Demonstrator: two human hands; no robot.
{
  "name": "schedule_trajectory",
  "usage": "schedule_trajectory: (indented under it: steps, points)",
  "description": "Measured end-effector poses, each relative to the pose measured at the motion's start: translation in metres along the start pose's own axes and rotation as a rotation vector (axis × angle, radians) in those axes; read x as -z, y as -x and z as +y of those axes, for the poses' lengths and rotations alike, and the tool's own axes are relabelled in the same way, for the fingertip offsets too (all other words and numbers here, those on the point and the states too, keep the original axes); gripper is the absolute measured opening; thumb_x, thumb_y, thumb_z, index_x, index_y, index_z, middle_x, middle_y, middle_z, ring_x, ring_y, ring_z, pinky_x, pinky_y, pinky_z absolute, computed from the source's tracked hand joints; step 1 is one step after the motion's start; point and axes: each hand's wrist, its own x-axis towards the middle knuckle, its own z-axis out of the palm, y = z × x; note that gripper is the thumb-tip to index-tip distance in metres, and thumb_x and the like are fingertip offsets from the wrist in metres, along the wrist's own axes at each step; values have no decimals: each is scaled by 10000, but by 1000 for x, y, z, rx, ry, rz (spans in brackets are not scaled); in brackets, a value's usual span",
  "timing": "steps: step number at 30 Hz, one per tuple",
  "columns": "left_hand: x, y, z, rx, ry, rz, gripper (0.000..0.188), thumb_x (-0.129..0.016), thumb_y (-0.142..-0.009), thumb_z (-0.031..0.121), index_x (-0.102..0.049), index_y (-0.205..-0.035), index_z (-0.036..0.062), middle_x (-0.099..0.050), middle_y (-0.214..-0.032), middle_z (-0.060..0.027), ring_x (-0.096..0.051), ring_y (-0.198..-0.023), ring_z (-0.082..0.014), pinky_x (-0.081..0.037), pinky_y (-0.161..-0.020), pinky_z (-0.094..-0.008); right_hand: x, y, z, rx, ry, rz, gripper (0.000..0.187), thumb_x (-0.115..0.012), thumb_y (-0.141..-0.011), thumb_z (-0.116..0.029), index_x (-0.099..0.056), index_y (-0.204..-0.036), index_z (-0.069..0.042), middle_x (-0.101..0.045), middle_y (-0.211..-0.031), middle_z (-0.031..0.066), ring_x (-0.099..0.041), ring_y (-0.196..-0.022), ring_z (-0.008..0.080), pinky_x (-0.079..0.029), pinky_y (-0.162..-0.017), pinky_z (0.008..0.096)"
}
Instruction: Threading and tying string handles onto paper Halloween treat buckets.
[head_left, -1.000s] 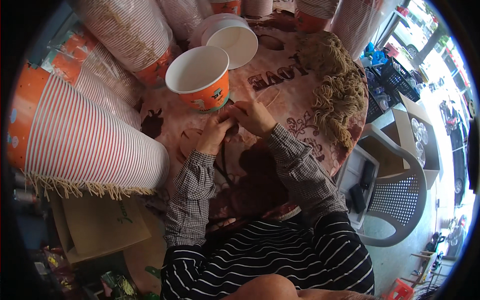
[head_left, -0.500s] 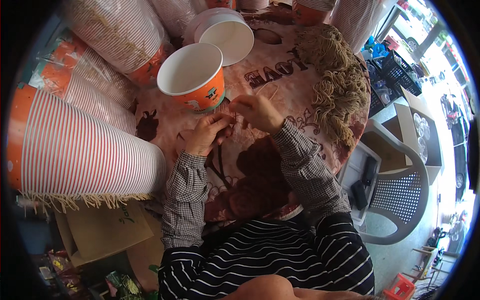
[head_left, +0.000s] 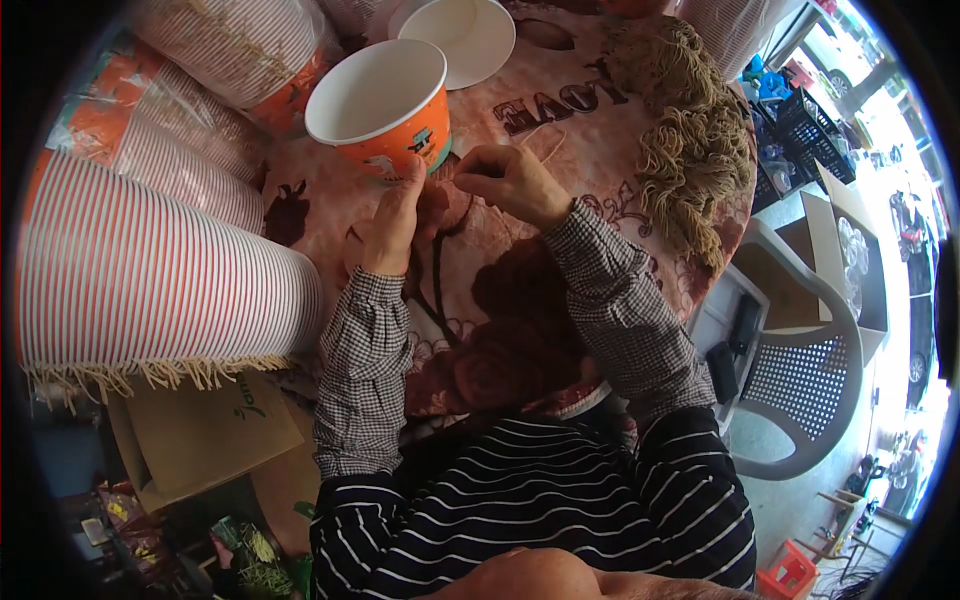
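Observation:
An orange paper bucket [head_left: 400, 141] with a white inside stands in front of me, its mouth tilted toward me. My left hand [head_left: 395, 222] is just below it, thumb stretched up against or close to its lower side and fingers extended to the right, partly blurred. Beside the bucket's base, my right hand [head_left: 518, 184] is closed in a pinch; whatever lies between its fingertips is too small to make out. A thin tan strand [head_left: 548, 140] lies on the table just beyond that hand. Behind the bucket, another white paper bucket [head_left: 468, 42] lies on its side.
Tall stacks of nested paper buckets [head_left: 170, 262] line the left side. A heap of tan stringy cords [head_left: 690, 145] covers the table's right part, on a patterned reddish cloth [head_left: 500, 370]. Right of the table are a grey plastic chair [head_left: 800, 385] and a cardboard box [head_left: 850, 250].
My left hand has risen and opened out from its pinch, thumb now up by the bucket. My right hand stays pinched near the base. The view has shifted, so the table sits higher.

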Motion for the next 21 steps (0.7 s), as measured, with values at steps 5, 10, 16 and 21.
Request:
schedule_trajectory:
  steps: [5,10,16,21]
  points:
    - [-12,-3,-4,-269,-203,51,437,-529,-960,432,-641,-952,10,-590,-776,29,-514,-697,-68,-419,-604,-235,-2,-1,12,3,-27,-24,161,-654,-860,-155,-658,-934,-11,-616,-766,-3,-536,-687,50,-454,-620,225]
    - [-8,1,-16,-396,-376,62,325,-552,-966,295,-602,-895,-19,-603,-756,-22,-526,-687,-96,-439,-632,-273,-8,-1,11,100,84,36,164,-668,-828,-131,-646,-940,-13,-601,-741,4,-533,-683,43,-456,-627,229]
    - [-14,3,-10,-452,-422,93,250,-578,-949,236,-599,-925,-11,-603,-756,-48,-532,-679,-99,-439,-620,-267,-6,0,7,58,78,69,146,-676,-813,-107,-640,-923,-16,-589,-726,-3,-525,-670,44,-449,-610,233]
    - [-13,-1,-11,-471,-342,73,230,-594,-938,226,-601,-928,-4,-604,-756,-47,-536,-668,-109,-441,-613,-271,-5,-1,10,124,53,118,155,-680,-827,-125,-641,-919,-6,-582,-710,0,-514,-649,58,-436,-586,243]
